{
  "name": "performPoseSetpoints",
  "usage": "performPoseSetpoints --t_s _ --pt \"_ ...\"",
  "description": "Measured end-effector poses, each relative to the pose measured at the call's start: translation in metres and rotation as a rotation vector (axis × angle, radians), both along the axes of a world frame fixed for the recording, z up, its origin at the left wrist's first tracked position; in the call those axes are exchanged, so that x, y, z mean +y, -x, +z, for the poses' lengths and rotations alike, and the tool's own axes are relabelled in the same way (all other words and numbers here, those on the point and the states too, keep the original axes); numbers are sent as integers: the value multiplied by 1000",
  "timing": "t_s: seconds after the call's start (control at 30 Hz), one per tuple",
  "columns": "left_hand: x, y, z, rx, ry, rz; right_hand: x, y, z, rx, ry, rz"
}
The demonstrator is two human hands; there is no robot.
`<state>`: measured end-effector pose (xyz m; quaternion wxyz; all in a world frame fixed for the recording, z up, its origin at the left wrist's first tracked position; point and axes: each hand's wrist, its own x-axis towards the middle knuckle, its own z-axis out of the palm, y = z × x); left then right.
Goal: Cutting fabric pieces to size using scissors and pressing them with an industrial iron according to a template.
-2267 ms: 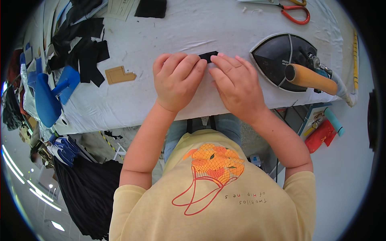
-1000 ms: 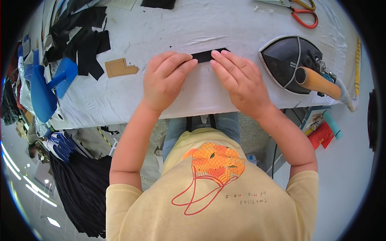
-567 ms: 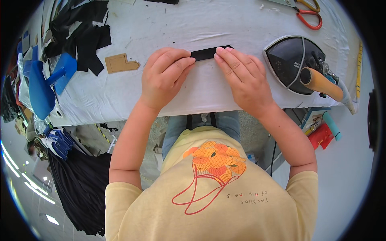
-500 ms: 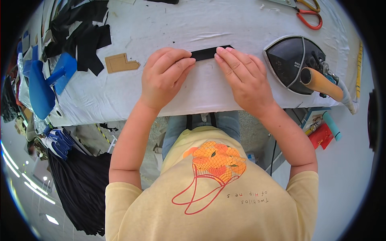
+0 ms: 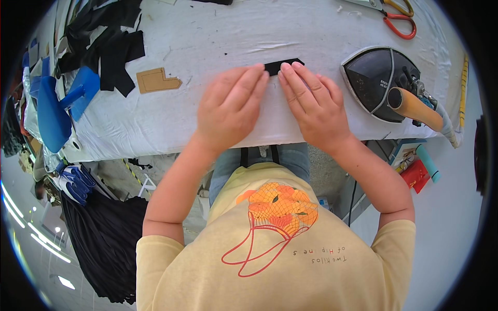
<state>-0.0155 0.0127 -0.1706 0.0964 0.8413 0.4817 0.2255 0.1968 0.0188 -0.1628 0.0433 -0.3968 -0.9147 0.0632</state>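
A small folded strip of black fabric (image 5: 275,67) lies flat on the white cloth of the table, in front of me. My left hand (image 5: 230,103), a little smeared by motion, has its fingertips together at the strip's left part. From the right, my right hand (image 5: 317,101) presses its bunched fingertips on the strip near the other end. Both thumbs are mostly hidden under the fingers. The strip's pointed right end sticks out past the right fingertips.
An iron (image 5: 373,72) with a wooden handle stands to the right, below red-handled scissors (image 5: 400,25). A brown card template (image 5: 155,81), black fabric pieces (image 5: 114,62) and a blue plastic object (image 5: 54,114) are at the left. Dark cloth (image 5: 106,243) hangs below.
My left hand has slid to the right along the black fabric strip, closer to my right hand. Less of the strip shows at its left end. The right hand has barely moved.
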Motion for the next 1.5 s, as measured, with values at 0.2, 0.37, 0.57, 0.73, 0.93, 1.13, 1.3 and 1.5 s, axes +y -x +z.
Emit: performPoseSetpoints --t_s 0.2,0.37,0.57,0.73,0.93,1.13,1.3,1.5 --pt "-6 -19 -11 -1 51 24 -4 2 0 13 40 -32" --pt "-4 -21 -6 47 93 19 -5 -1 -1 86 59 -61" --pt "-3 -21 -3 111 93 0 -1 -9 -7 276 62 -169" --pt "-3 -21 -3 126 92 -3 10 -9 -7 273 66 -145" --pt "-3 -22 -2 138 92 5 11 -15 -7 203 56 -76" --pt "-4 -23 -5 135 76 15 13 -9 -13 335 55 -50" --pt "-7 -23 -7 127 62 30 10 -6 -13 288 115 -48" --pt "-17 -18 -1 39 158 54 9 -4 -11 147 94 -37"
